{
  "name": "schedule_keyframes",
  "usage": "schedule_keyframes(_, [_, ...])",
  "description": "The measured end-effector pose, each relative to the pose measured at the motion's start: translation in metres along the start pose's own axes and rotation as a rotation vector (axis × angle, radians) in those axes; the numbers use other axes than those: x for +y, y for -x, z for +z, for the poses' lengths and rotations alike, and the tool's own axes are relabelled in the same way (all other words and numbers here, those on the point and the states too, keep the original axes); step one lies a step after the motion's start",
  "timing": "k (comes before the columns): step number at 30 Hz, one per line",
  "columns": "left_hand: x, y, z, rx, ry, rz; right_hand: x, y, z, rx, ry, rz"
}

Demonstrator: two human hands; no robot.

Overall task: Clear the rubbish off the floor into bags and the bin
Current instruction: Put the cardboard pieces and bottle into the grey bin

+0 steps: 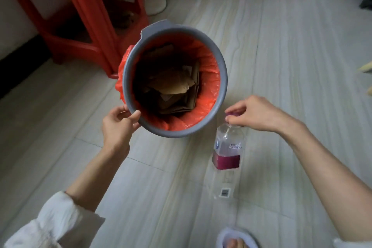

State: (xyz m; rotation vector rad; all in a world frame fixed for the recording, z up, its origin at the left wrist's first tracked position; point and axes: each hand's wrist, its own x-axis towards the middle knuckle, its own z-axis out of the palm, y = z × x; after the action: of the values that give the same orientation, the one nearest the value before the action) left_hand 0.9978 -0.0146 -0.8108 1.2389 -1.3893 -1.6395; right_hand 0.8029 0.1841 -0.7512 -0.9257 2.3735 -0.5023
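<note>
Over on the left, the left hand [116, 127] grips the near rim of the grey bin [222, 78], thumb curled over the edge, tilting its mouth up toward the camera. Inside, an orange bag liner [211, 90] and brown cardboard scraps [173, 84]. Moving right, the clear plastic bottle [227, 159] hangs just beside the bin, long axis running toward the person, pink label round its middle, seemingly empty. The right hand [253, 115] is the nearer one: its fingers [231, 111] pinch the pink cap from above. The bin's mouth lies up and left of the bottle, so a short swing that way looks like the call.
</note>
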Motion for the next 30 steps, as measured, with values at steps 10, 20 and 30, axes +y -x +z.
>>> schedule_keyframes(10, [0.012, -0.003, -0.017, 0.036, 0.091, -0.078, -0.075, -0.021, -0.040, 0.582, -0.812, -0.222])
schedule_keyframes(20, [0.013, -0.004, -0.026, 0.019, 0.032, -0.083, -0.113, -0.069, 0.034, 0.534, -0.082, -0.438])
schedule_keyframes(30, [0.012, -0.013, -0.047, 0.094, 0.154, -0.133, -0.151, -0.113, 0.075, 0.258, 0.222, -0.483])
